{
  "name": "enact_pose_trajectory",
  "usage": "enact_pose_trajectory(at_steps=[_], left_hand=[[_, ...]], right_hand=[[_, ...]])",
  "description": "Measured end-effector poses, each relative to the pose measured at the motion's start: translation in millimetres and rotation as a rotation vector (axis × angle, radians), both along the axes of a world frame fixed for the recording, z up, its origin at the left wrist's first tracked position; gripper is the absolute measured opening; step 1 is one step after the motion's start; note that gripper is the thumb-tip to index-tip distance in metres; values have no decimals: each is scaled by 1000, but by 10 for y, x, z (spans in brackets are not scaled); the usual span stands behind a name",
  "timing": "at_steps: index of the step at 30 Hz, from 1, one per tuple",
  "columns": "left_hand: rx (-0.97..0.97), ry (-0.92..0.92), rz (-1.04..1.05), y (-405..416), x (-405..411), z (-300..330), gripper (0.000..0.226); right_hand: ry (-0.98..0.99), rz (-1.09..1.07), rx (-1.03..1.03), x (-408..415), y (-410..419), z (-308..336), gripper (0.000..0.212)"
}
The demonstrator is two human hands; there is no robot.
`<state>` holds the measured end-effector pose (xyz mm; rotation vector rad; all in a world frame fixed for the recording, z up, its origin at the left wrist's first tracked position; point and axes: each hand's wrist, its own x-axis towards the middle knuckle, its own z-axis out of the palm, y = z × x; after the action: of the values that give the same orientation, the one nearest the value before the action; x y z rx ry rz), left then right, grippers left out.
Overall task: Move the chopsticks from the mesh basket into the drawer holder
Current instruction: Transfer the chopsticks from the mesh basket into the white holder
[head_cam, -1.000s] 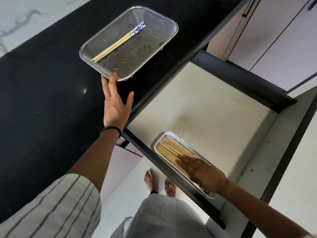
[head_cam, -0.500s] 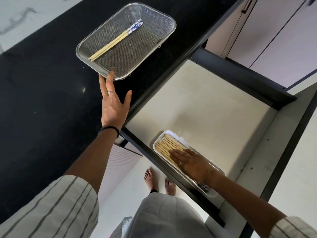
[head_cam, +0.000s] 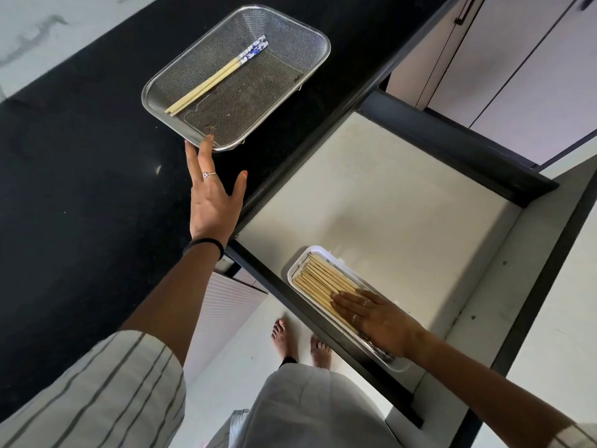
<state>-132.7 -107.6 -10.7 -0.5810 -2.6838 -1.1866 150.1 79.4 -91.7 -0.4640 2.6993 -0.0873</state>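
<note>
Two chopsticks (head_cam: 217, 78) with blue-and-white patterned ends lie side by side, diagonally, in the mesh basket (head_cam: 284, 33), which sits on the black counter (head_cam: 80, 189) at the far left. The left hand (head_cam: 214, 202) reaches toward the basket's near rim with fingers straight and thumb spread; its fingertips touch or overlap that rim, holding nothing. To the right and nearer, the one open drawer (head_cam: 387, 202) has a pale floor, and the white holder (head_cam: 323, 253) lies along its near edge. A row of pale chopsticks (head_cam: 318, 279), roughly ten, too close-packed to count surely, fills the holder. The right hand (head_cam: 376, 318) lies flat on them, fingers straight and together. Two bare feet (head_cam: 300, 341) stand on the floor below.
</note>
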Motion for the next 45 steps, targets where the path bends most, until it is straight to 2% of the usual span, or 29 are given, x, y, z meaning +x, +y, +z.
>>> enact_pose_trajectory(at_steps=[5, 11, 16, 19, 24, 28, 30, 32, 45], left_hand=[[3, -3, -1, 5, -2, 3, 68], [-3, -14, 1, 11, 25, 45, 69], [-5, -9, 5, 13, 31, 51, 69], [-4, -23, 3, 8, 21, 54, 69], [-7, -23, 1, 8, 26, 58, 69], [-17, -31, -16, 8, 39, 77, 69], [-19, -9, -37, 1, 45, 68, 68], [-19, -19, -38, -10, 43, 56, 69], [-9, -69, -34, -7, 11, 56, 70]], right_hand=[[-59, -172, -169, -22, -37, -126, 64], [-147, -263, -248, 13, -77, -193, 67], [-124, -491, -307, 142, -65, -237, 70], [-154, -608, -357, 223, -100, -243, 66], [-171, -678, -468, 232, -152, -163, 55], [-161, -773, -464, 175, -185, -114, 58], [-180, -828, -394, 123, -229, -113, 60], [-187, -838, -322, 81, -253, -119, 59], [-237, -642, -288, 59, -237, -66, 63]])
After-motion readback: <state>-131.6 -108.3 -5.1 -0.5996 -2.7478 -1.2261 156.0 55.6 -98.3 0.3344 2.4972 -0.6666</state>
